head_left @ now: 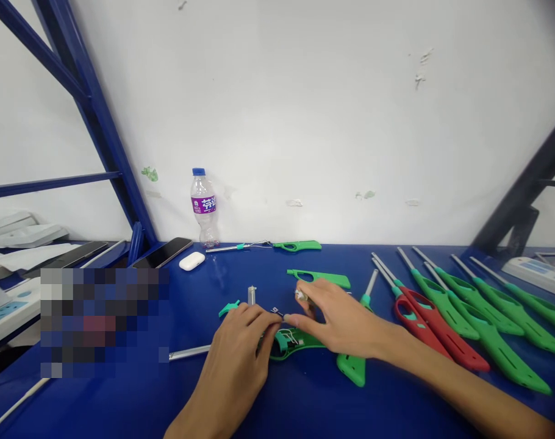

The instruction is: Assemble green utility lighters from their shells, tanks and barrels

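An opened green lighter body [300, 344] lies on the blue table, with a teal part and thin white wires showing inside. My left hand [243, 341] is at its left side, fingers bent and pressed together around a small dark piece [276, 312]. My right hand [335, 317] reaches in from the right; its thumb is near the same dark piece, and a small whitish part [300, 295] shows between its curled fingers. A metal tube [189, 352] sticks out left of my left hand. Just beyond it are a clear cylinder [252, 295] and a teal trigger piece [229, 308].
Green lighters [501, 347] and red ones [446, 329] lie at the right. A green shell half [325, 278] is behind my right hand. A bottle [204, 207], white case [192, 261] and phone [163, 253] stand or lie near the wall.
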`<state>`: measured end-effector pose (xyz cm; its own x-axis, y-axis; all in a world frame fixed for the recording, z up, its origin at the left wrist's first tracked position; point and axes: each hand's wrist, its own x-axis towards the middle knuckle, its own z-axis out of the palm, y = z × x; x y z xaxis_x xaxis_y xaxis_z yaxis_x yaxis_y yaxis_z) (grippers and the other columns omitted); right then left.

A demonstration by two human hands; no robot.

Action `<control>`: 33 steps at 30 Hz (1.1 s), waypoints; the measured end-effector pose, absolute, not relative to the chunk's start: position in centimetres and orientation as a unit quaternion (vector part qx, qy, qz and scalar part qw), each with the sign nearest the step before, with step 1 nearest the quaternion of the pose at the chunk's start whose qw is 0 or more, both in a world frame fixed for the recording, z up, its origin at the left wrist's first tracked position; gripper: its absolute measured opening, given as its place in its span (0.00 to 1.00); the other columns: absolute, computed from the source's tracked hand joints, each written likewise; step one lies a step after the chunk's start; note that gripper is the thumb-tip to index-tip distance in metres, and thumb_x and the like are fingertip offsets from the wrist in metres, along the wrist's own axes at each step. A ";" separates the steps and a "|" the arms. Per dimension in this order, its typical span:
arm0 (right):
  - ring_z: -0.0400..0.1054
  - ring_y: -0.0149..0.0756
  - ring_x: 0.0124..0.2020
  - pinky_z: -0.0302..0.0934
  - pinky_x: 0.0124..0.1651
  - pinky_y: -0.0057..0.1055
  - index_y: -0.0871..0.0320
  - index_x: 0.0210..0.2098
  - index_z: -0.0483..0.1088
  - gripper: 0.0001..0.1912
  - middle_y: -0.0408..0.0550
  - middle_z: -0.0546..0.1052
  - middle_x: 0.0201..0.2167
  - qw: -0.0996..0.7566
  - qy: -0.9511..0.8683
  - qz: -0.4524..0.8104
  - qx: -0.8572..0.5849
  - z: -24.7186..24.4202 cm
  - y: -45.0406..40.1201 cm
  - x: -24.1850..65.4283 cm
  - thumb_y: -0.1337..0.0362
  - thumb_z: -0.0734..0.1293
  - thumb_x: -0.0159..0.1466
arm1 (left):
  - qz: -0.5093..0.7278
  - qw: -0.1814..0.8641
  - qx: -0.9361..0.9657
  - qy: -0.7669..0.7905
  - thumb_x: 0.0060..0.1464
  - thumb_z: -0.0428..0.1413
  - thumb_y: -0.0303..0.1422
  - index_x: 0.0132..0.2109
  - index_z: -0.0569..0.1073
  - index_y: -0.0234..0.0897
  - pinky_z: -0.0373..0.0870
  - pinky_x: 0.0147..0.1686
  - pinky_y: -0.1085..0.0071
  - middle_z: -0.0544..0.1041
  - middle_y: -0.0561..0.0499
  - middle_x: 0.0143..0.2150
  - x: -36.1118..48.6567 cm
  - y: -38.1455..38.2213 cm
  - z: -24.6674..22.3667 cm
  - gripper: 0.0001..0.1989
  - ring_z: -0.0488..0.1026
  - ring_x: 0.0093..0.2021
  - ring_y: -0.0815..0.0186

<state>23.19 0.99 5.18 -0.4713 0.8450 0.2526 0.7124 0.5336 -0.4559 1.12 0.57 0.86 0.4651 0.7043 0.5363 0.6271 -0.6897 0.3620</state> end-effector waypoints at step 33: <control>0.60 0.36 0.31 0.51 0.47 0.38 0.55 0.35 0.62 0.18 0.40 0.68 0.29 0.150 -0.915 0.037 -0.372 5.0 0.9 23.4 0.59 0.52 0.80 | 0.352 -0.002 0.866 0.356 0.69 0.52 0.27 0.47 0.73 0.42 0.73 0.46 0.57 0.77 0.53 0.39 1.3 0.2 0.8 0.07 0.73 0.39 0.61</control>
<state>23.40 0.90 4.97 -0.6780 0.6925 0.2464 0.6705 0.7201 -0.1788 1.27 0.23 0.81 0.4989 0.6141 0.6115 0.6175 -0.7470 0.2464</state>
